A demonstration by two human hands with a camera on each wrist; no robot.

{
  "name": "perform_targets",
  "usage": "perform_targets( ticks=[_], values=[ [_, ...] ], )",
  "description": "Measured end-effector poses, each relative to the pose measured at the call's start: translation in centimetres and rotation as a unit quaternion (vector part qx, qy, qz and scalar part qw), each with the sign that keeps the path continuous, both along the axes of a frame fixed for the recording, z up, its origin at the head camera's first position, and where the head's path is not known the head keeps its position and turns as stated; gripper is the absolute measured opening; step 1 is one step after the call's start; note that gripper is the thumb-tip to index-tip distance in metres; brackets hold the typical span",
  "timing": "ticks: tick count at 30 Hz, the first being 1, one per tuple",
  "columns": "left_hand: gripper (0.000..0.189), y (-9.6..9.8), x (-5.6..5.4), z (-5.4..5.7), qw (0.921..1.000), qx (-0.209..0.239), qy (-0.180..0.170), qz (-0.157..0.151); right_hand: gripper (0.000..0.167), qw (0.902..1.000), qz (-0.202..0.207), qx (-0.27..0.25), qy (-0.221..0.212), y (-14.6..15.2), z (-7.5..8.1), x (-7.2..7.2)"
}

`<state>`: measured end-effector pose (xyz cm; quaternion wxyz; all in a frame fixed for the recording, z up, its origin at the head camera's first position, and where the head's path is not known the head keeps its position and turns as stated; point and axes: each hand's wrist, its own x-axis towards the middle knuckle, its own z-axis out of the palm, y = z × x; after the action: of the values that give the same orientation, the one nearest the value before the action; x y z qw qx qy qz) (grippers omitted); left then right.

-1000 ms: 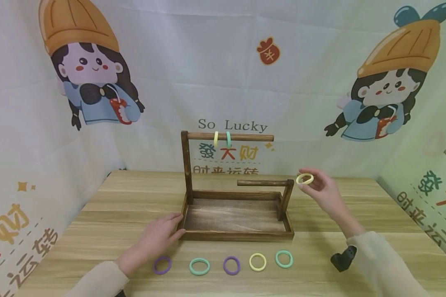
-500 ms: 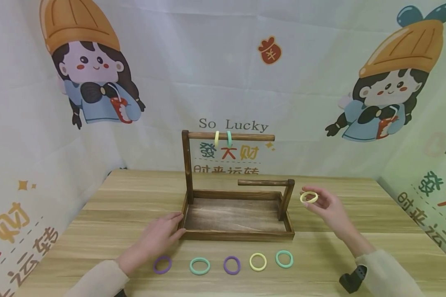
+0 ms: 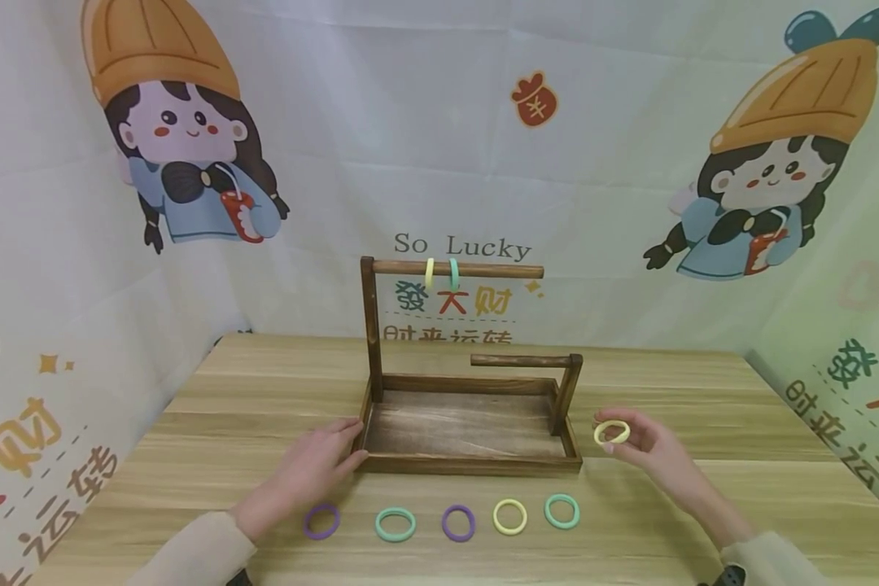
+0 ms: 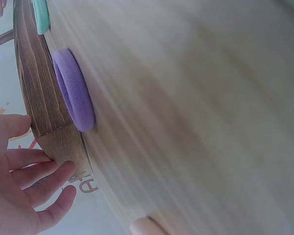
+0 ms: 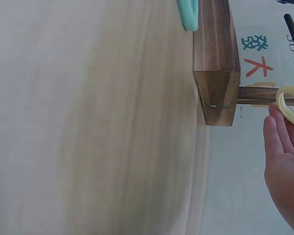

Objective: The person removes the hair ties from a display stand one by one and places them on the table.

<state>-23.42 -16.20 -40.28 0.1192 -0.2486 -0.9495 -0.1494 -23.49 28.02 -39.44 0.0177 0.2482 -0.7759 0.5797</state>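
A dark wooden rack (image 3: 476, 465) has a tray base and two bars. On the upper bar (image 3: 501, 271) hang a yellow hair tie (image 3: 429, 274) and a mint one; the lower bar (image 3: 516, 360) is bare. My left hand (image 3: 313, 462) touches the tray's front left corner, thumb at the front, fingers relaxed along the end, as the left wrist view (image 4: 27, 178) also shows. Right of the tray, above the table, my right hand (image 3: 652, 449) pinches another yellow hair tie (image 3: 598, 439) between thumb and fingers. That hair tie is partly cut off in the right wrist view.
In front of the rack lies a row of hair ties: purple (image 3: 322, 537), mint (image 3: 395, 538), purple (image 3: 458, 538), yellow (image 3: 509, 532) and mint (image 3: 561, 526). The wooden table (image 3: 227, 391) ends at a printed cloth backdrop (image 3: 439, 146).
My right hand has come down and slightly right with the yellow hair tie, from lower-bar height to beside the tray. The left hand stays at the corner.
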Motion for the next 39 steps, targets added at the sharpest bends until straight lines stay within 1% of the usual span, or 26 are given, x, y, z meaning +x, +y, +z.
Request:
perform_targets(
  ticks=[5, 9, 12, 16, 19, 22, 28, 31, 39],
  values=[
    [0.044, 0.0, 0.0, 0.0, 1.0, -0.001, 0.003, -0.002, 0.036, 0.9995, 0.029, 0.0, -0.007, 0.3, -1.0, 0.4],
    [0.043, 0.1, 0.0, 0.1, 1.0, -0.003, 0.006, 0.0, 0.035, 0.9982, 0.056, 0.014, -0.014, 0.7, -1.6, 0.5],
    [0.043, 0.1, 0.0, 0.2, 1.0, -0.003, 0.005, 0.001, 0.037, 0.9958, 0.076, 0.03, -0.042, 0.9, -1.8, 0.6],
    [0.044, 0.2, 0.1, 0.3, 1.0, -0.002, -0.005, 0.005, 0.038, 0.9898, 0.103, 0.058, -0.08, 1.0, -1.9, 0.9],
    [0.045, 0.2, 0.1, 0.3, 0.9999, -0.002, -0.009, 0.007, 0.038, 0.9865, 0.114, 0.078, -0.088, 0.9, -1.9, 1.1],
    [0.044, 0.2, 0.1, 0.3, 1.0, -0.003, -0.005, 0.007, 0.038, 0.9856, 0.112, 0.096, -0.082, 0.9, -1.8, 1.3],
    [0.043, 0.3, 0.1, 0.4, 1.0, -0.001, 0.001, 0.005, 0.037, 0.9857, 0.102, 0.122, -0.054, 0.9, -2.1, 1.3],
    [0.042, 0.3, 0.2, 0.5, 1.0, 0.001, 0.0, 0.005, 0.037, 0.9847, 0.101, 0.131, -0.053, 1.1, -2.2, 1.3],
    [0.042, 0.3, 0.1, 0.4, 1.0, -0.003, 0.0, 0.009, 0.038, 0.9823, 0.116, 0.14, -0.045, 1.4, -2.0, 1.3]
  ],
)
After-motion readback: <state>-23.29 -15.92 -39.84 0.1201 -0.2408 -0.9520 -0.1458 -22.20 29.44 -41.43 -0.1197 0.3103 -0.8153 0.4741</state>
